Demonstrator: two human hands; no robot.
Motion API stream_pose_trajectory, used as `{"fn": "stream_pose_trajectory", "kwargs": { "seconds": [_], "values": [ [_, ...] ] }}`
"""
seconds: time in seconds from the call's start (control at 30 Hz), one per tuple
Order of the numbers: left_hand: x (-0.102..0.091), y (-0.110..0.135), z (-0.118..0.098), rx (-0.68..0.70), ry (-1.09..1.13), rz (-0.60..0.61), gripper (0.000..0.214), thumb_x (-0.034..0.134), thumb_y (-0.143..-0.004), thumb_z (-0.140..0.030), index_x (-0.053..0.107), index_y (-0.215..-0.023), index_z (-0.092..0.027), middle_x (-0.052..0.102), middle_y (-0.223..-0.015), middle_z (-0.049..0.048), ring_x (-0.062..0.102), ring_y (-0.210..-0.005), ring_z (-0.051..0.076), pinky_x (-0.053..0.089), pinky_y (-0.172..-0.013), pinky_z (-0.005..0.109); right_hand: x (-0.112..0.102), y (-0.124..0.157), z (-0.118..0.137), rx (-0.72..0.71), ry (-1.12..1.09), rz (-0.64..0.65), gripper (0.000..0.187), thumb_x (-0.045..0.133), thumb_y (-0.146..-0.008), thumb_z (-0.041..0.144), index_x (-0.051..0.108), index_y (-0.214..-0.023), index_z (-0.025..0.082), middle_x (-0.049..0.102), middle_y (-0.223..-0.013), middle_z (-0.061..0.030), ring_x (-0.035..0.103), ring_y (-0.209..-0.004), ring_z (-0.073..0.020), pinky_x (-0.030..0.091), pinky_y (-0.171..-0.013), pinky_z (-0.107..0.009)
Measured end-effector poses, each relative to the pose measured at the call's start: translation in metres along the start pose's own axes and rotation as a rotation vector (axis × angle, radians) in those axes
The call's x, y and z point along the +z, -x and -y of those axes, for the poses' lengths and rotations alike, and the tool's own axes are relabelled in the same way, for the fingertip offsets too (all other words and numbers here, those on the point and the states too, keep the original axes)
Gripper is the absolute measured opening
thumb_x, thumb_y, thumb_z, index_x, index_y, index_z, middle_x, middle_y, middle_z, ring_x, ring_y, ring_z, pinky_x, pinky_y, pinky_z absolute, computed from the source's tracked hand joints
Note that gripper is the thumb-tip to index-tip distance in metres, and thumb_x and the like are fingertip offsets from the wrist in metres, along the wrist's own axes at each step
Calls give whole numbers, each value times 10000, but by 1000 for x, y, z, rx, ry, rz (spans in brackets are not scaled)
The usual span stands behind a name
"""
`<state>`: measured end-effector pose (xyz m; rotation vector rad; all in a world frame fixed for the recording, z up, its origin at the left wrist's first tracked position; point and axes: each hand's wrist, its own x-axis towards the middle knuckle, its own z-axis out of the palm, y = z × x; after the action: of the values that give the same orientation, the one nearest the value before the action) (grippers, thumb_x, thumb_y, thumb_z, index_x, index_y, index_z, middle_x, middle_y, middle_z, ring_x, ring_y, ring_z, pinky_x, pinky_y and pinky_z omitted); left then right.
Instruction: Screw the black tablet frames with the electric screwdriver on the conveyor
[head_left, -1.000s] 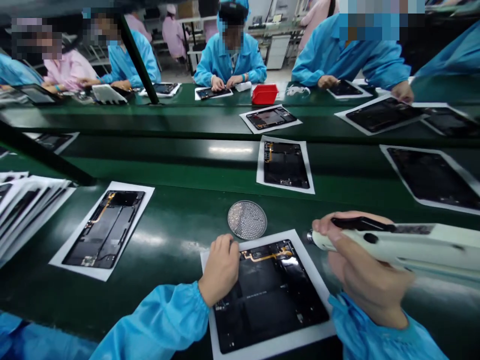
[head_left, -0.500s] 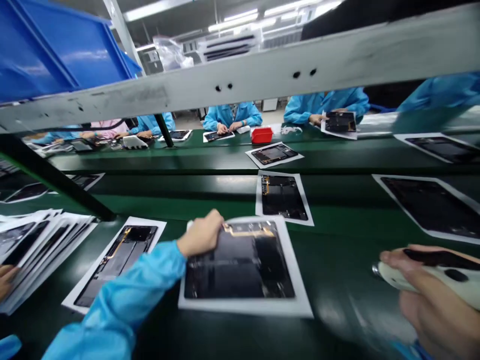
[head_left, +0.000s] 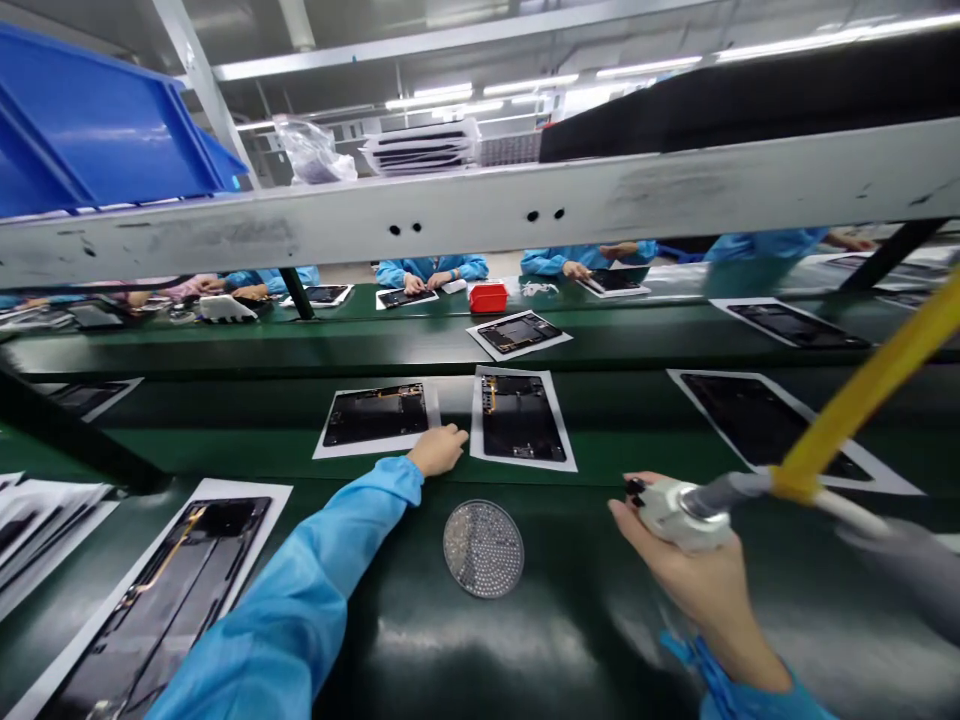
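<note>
My left hand (head_left: 441, 450) is beside the lower right corner of a white sheet bearing a dark tablet housing (head_left: 377, 414). Its fingers are loosely curled with nothing visible in them; whether they touch the sheet is unclear. A second tablet housing (head_left: 521, 418) lies on its own sheet just right of those fingers. My right hand (head_left: 686, 545) is wrapped round a pale electric screwdriver (head_left: 694, 520), cord end towards me; its tip is hidden. Between my arms sits a clear round plate (head_left: 484, 548) covered in small holes or pieces. Left of my sleeve lies a large tablet housing (head_left: 176, 590).
A pale metal beam (head_left: 472, 215) crosses overhead, with a blue bin (head_left: 97, 120) on it. Yellow tape (head_left: 862, 400) wraps the screwdriver's cord at right. Co-workers in blue sleeves work across the green bench (head_left: 360, 340), near a red box (head_left: 488, 297). Stacked sheets (head_left: 45, 540) lie left.
The tablet housing from under my left hand now lies farther away on the bench, that hand at its other corner. The round plate is uncovered. My right hand has turned the screwdriver and moved inward.
</note>
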<state>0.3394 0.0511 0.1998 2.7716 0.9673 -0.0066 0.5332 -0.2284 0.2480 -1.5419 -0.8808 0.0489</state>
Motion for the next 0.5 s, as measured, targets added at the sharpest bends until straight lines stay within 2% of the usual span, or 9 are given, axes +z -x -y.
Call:
{"fn": "stream_pose_trajectory", "kwargs": {
  "seconds": [0.07, 0.13, 0.23, 0.33, 0.5],
  "values": [
    [12, -7, -9, -1, 110, 50, 310, 624, -986, -356, 617, -1221, -154, 625, -1227, 93, 636, -1074, 223, 558, -930, 437, 1, -1, -3, -3, -31, 35, 344, 814, -685, 358, 709, -960, 179, 684, -699, -21, 632, -582, -191, 542, -554, -313],
    [15, -11, -10, -30, 244, 69, 311, 623, -986, -357, 617, -1223, -156, 622, -1236, 95, 632, -1085, 225, 554, -938, 442, 1, -2, -4, -14, -58, 46, 320, 789, -705, 327, 700, -971, 174, 684, -689, -20, 633, -575, -190, 540, -546, -307],
    [14, -15, -10, -109, 495, 53, 326, 628, -983, -361, 609, -1235, -156, 619, -1236, 95, 633, -1080, 226, 559, -925, 435, 0, -3, -5, -28, -49, 8, 277, 774, -710, 312, 705, -937, 170, 692, -700, -28, 641, -584, -192, 536, -543, -301],
    [16, -19, -19, -223, 796, 9, 343, 619, -989, -369, 593, -1253, -151, 627, -1203, 92, 651, -1017, 209, 580, -869, 403, -1, -4, -5, -35, -31, -29, 282, 764, -722, 337, 705, -941, 171, 697, -726, -36, 650, -612, -197, 536, -551, -300],
    [19, -32, -53, -419, 1193, -92, 353, 619, -989, -362, 579, -1272, -154, 613, -1218, 95, 647, -1009, 206, 589, -842, 388, -1, -3, -3, -86, -36, 122, 365, 734, -775, 361, 672, -1086, 179, 683, -753, -35, 645, -642, -188, 552, -613, -312]
  ]
}}
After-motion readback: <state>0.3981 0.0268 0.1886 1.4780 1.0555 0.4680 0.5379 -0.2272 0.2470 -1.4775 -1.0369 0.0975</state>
